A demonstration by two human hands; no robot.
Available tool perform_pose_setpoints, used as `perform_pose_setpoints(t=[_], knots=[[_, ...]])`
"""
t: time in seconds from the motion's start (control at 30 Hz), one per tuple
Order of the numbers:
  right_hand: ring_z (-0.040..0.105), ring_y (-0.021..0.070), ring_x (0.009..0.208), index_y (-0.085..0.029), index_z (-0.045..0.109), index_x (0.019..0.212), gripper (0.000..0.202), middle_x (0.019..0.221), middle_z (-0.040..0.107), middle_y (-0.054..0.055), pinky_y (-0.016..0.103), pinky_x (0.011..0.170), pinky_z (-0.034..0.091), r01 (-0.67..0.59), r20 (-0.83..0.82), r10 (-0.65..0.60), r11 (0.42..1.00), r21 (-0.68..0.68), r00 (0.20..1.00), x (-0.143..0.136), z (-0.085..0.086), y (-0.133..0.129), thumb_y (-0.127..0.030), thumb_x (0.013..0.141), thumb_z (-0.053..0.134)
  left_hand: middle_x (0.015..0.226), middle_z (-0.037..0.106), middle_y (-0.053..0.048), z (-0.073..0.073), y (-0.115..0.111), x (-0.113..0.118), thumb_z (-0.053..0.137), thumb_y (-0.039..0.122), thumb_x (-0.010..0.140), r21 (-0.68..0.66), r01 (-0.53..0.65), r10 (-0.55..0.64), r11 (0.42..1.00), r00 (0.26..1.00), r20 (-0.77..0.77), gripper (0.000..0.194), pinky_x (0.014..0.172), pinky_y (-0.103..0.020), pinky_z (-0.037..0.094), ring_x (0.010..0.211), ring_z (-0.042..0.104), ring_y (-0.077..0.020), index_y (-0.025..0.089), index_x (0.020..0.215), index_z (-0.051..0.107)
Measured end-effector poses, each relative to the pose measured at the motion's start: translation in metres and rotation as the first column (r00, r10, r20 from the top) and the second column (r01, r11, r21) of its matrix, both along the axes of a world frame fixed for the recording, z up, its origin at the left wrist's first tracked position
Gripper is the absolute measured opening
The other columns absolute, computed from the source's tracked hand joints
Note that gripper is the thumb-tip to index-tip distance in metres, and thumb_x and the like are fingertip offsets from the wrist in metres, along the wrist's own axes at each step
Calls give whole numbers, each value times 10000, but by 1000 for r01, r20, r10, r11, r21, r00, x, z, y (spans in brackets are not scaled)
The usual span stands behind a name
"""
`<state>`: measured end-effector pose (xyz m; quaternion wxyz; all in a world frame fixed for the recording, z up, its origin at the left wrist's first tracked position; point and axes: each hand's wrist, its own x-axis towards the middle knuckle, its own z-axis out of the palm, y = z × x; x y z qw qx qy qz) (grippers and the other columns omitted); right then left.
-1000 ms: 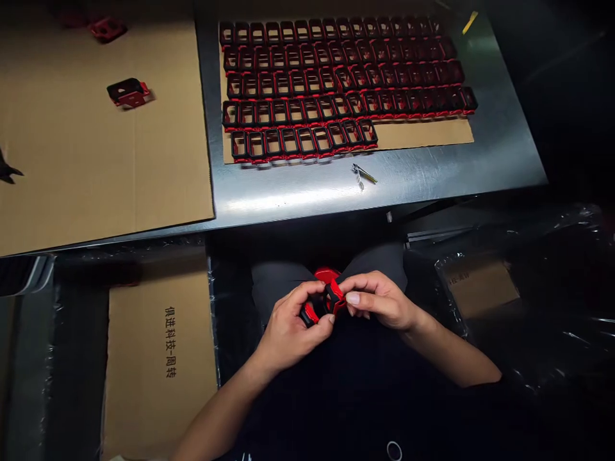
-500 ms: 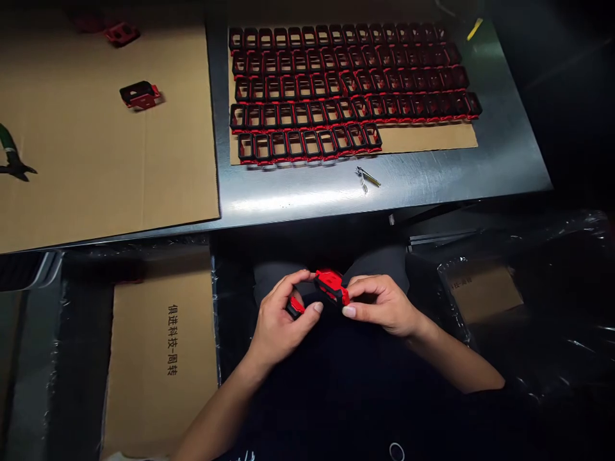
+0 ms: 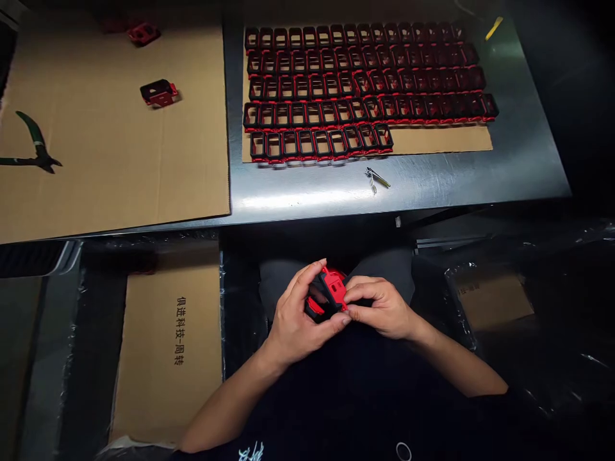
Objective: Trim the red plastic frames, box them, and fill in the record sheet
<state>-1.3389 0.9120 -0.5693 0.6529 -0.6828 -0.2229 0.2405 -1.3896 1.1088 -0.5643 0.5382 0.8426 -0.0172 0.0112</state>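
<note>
Above my lap, a red-and-black plastic frame [image 3: 334, 287] is held between both hands, its red face turned up. My left hand [image 3: 296, 323] spans it with the index finger at the top end and the thumb at the lower end. A second red-and-black part [image 3: 314, 307] sits inside the palm of that hand, partly hidden by the fingers. With thumb and index finger, my right hand [image 3: 382, 307] pinches the frame's lower right edge. Its other fingers are curled.
Several rows of similar red-and-black frames [image 3: 298, 114] stand on cardboard on the metal table [image 3: 307, 203]. A nail clipper [image 3: 378, 178] lies before them. At left, cutting pliers [image 3: 43, 153] and loose frames [image 3: 160, 93] rest on a cardboard sheet [image 3: 192, 160]. Cardboard boxes [image 3: 168, 397] flank my legs.
My left hand has closed in around the frame, its index finger and thumb now on the ends. The frame has turned to show more of its red face. The camera view has shifted slightly.
</note>
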Motion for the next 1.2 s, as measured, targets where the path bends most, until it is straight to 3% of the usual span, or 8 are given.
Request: perform_pose_setpoints(t=[0.23,0.43,0.57,0.7,0.8,0.93,1.07,1.2], knots=[[697,165,837,-200,759,924,101,905,732,52,292,800,559,-50,44,52,998,-27,998,5,3,-2,-251,930,672,1340,644,-136,-2,-1,1,758,264,782,103,0,-20,995,980,197,728,1004,-446,563,1216,634,-282,234,1437,443],[718,184,872,-187,698,1116,309,986,735,65,283,767,600,101,-62,-107,990,-97,992,11,22,-3,-314,843,766,1367,626,-175,-11,-2,-3,763,218,780,141,-17,-25,990,956,293,955,863,-366,614,1089,704,-266,247,1564,218],[662,131,691,-184,688,1018,362,863,720,25,230,657,575,152,121,-132,973,-176,984,8,33,13,-355,753,865,1387,607,-233,-15,-2,-4,777,188,787,207,-5,-77,978,919,387,1141,789,-361,623,998,743,-264,241,1601,-21],[638,104,654,-180,702,990,229,863,719,25,202,612,548,162,205,-137,980,-113,969,6,32,18,-271,812,815,1321,660,-222,-17,1,-4,771,167,788,299,-71,-91,952,865,494,1172,679,-301,610,858,758,-215,245,1604,-67],[670,116,727,-186,728,1054,232,919,730,36,208,660,562,103,70,-100,994,-34,992,6,26,12,-221,831,780,1216,725,-184,-21,3,-3,733,180,820,304,-112,-96,946,799,594,1100,592,-264,577,703,720,-160,229,1606,-36],[710,156,862,-203,749,1097,249,1001,746,48,246,742,586,60,-246,-35,994,94,969,6,15,5,-241,852,760,1144,760,-145,-22,3,-1,693,198,854,263,-23,-150,965,771,619,1053,594,-272,582,671,699,-148,231,1605,-44],[725,183,879,-194,752,1108,315,984,756,51,288,793,597,62,-536,49,980,188,843,4,4,4,-346,836,794,1176,743,-175,-15,2,2,736,242,842,191,77,-178,979,784,595,1069,632,-287,608,744,741,-170,202,1610,-7],[706,169,777,-148,750,1028,379,880,740,53,259,703,593,100,-701,89,969,224,707,2,-6,8,-426,780,823,1162,732,-211,-9,0,4,763,402,844,152,73,-145,986,827,544,1091,639,-282,623,827,757,-203,137,1610,32]])
